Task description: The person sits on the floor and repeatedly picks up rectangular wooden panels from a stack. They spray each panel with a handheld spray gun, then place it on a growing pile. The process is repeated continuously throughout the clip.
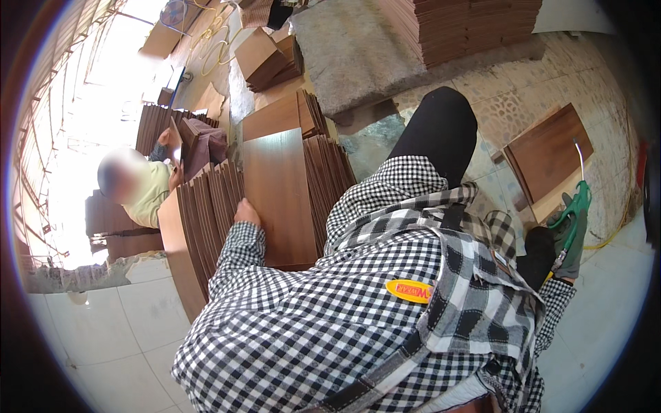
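Observation:
My bare left hand (248, 213) grips the left edge of a smooth brown wooden board (279, 193); some of its fingers are hidden. That board leans against a row of similar boards (327, 168) standing on edge to its right. Another row of upright boards (210, 224) stands just left of the hand. Far to the right, my right hand (570, 220), in a grey-green glove, is closed round a green air blow gun (582, 196). Its thin metal nozzle points away from me, over a small pile of brown boards (551, 155) on the floor.
At the left a co-worker (148, 186) in a light top handles a board among more stacks. A tall stack of brown sheets (468, 27) rises at the back, with another board pile (268, 58) left of it. A yellow hose (613, 239) trails at the right.

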A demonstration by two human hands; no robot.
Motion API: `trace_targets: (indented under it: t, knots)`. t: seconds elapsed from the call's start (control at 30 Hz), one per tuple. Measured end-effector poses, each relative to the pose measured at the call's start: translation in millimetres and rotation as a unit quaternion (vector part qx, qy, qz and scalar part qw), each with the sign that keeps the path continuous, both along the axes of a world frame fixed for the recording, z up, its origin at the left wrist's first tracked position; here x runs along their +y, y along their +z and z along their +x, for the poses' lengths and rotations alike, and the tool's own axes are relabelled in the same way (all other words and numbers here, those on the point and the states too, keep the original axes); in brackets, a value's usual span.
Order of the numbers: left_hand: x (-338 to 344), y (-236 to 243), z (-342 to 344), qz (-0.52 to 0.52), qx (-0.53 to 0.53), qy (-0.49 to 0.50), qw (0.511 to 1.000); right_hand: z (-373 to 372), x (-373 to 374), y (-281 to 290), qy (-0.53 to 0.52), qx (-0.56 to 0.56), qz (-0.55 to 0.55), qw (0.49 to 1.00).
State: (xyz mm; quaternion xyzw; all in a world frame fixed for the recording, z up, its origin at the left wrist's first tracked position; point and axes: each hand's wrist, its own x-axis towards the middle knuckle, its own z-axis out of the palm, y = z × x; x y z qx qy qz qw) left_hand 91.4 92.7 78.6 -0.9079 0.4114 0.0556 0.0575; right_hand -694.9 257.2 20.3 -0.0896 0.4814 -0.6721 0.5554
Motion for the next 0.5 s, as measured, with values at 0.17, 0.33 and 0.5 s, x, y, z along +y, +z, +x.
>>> trace_targets:
  t: [0.17, 0.33, 0.5]
  knots:
    - [-82.5, -2.2, -85.9, -0.146, -0.057, -0.270, 0.950, -6.1, 2.2, -2.8, 0.024, -0.005, 0.001, 1.000]
    - [-144.0, -4.2, -194.6, 0.097, -0.035, -0.233, 0.967, 0.8, 10.6, 3.2, 0.024, 0.049, 0.008, 0.998]
    - [-128.2, -18.9, -158.5, 0.089, -0.028, -0.201, 0.975, 34.0, -0.1, 32.1, 0.105, 0.169, -0.023, 0.980]
